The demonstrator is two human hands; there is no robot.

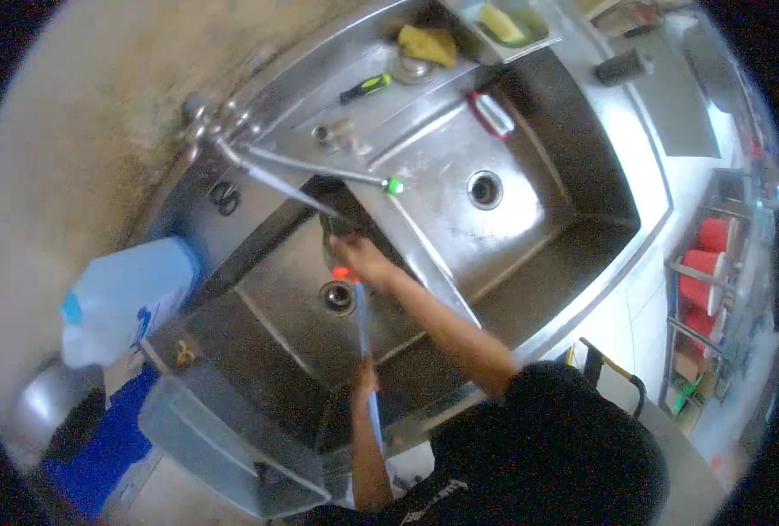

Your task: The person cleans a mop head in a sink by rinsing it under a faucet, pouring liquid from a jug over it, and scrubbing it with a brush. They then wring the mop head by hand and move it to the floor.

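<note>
With the left hand's [365, 379] fingers closed round the long pale-blue shaft with an orange end [361, 320], over the steel basin [289, 263], wetness could make it slip; the right hand's [361, 257] grip I cannot tell.

A metal sink surface [258, 200] with two basins is seen. On its ledge are laid a black loop [224, 198], a metal fitting [341, 137], a green-and-black screwdriver [366, 88] and a round metal piece [413, 70], partly covered by a yellow cloth [427, 46]. A red-edged brush [492, 116] is held within one basin.
</note>
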